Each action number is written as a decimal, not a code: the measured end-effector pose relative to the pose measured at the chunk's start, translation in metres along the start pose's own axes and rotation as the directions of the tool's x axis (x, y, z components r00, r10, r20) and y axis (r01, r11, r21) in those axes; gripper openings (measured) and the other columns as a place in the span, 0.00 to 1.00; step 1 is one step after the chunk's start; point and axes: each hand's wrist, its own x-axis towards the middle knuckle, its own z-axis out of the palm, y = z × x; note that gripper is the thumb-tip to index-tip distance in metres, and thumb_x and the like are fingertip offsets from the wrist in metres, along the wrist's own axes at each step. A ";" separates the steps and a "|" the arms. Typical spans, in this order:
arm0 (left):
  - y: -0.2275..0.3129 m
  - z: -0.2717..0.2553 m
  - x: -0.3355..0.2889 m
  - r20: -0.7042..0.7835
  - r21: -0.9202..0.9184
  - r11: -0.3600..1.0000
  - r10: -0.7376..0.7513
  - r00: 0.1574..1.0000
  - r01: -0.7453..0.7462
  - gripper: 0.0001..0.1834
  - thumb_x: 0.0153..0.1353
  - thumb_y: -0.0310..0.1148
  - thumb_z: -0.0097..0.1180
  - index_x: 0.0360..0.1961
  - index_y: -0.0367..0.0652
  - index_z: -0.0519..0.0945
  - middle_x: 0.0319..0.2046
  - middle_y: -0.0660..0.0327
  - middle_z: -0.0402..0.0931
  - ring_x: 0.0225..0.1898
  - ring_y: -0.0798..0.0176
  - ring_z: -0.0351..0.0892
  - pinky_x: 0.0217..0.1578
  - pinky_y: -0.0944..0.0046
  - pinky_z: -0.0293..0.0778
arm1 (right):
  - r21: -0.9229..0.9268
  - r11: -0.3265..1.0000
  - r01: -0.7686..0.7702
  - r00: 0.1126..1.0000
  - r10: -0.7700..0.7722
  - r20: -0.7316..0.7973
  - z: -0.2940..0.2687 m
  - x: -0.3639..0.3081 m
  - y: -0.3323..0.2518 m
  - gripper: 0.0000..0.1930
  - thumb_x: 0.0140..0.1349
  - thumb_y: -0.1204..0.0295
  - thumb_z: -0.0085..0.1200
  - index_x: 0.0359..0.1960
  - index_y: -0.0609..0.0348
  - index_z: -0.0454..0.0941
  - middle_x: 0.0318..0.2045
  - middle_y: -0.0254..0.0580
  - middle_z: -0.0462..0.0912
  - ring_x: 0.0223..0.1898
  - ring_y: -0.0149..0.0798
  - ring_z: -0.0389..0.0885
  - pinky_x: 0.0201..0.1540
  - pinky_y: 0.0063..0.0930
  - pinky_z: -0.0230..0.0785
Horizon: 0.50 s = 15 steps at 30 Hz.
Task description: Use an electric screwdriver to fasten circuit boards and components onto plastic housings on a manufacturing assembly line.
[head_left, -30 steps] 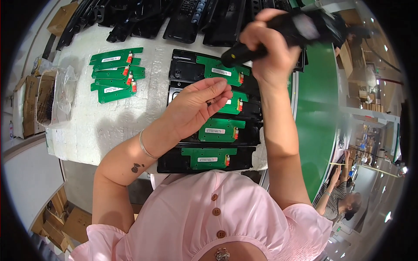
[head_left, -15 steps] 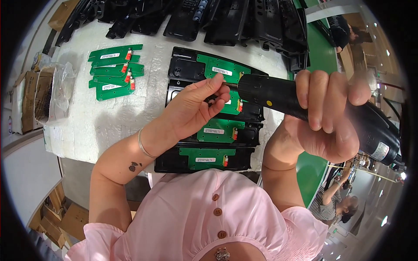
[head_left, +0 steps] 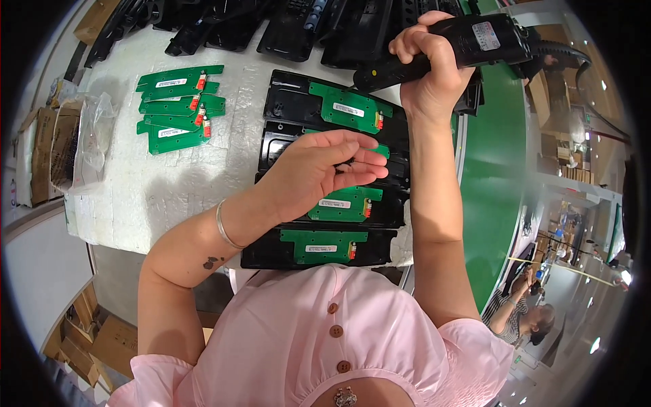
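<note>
My right hand (head_left: 437, 64) grips a black electric screwdriver (head_left: 466, 44), its nose angled down and left over the upper edge of the farthest green circuit board (head_left: 363, 117). That board lies in a black plastic panel (head_left: 288, 102). Cupped palm up, my left hand (head_left: 325, 166) holds a few small dark screws (head_left: 346, 165) near the fingers' base. It hovers over the second panel and hides much of its board. Two nearer panels also carry boards, one in the third row (head_left: 339, 203) and one in the nearest row (head_left: 322, 248).
Several loose green circuit boards (head_left: 176, 108) lie overlapped at the left on the white padded table (head_left: 224, 136). Black plastic housings (head_left: 291, 34) line the far edge. A bagged carton (head_left: 81, 146) stands left. The screwdriver's cable (head_left: 566, 51) runs right; another person (head_left: 519, 315) sits there.
My right hand has swung the screwdriver up and away, bringing its nose to the farthest board. My left hand has left the screwdriver's tip, moved slightly nearer me and opened its fingers out.
</note>
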 end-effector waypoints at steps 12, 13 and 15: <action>0.004 -0.002 -0.001 -0.018 0.086 0.996 0.033 0.999 -0.031 0.09 0.60 0.30 0.46 0.39 0.36 0.72 0.34 0.59 0.74 0.37 0.68 0.75 0.38 0.72 0.73 | 0.066 0.990 -0.128 0.992 0.128 0.005 0.011 0.011 0.011 0.06 0.43 0.78 0.47 0.24 0.65 0.65 0.12 0.38 0.67 0.11 0.30 0.63 0.18 0.21 0.59; 0.004 -0.002 0.001 -0.039 0.056 0.998 0.043 0.998 -0.040 0.09 0.60 0.30 0.47 0.39 0.36 0.72 0.34 0.60 0.74 0.36 0.69 0.75 0.38 0.73 0.73 | 0.350 0.936 -0.038 0.980 -0.033 0.196 0.003 0.019 0.029 0.05 0.43 0.78 0.47 0.23 0.65 0.65 0.12 0.38 0.67 0.11 0.30 0.63 0.18 0.21 0.59; 0.006 -0.002 0.002 -0.064 0.025 0.998 0.051 0.997 -0.050 0.09 0.59 0.29 0.47 0.39 0.36 0.73 0.34 0.60 0.74 0.36 0.70 0.75 0.38 0.74 0.73 | 0.613 0.790 -0.013 0.916 -0.236 0.324 0.003 0.022 0.038 0.05 0.43 0.78 0.47 0.23 0.65 0.65 0.12 0.38 0.67 0.11 0.29 0.63 0.18 0.21 0.59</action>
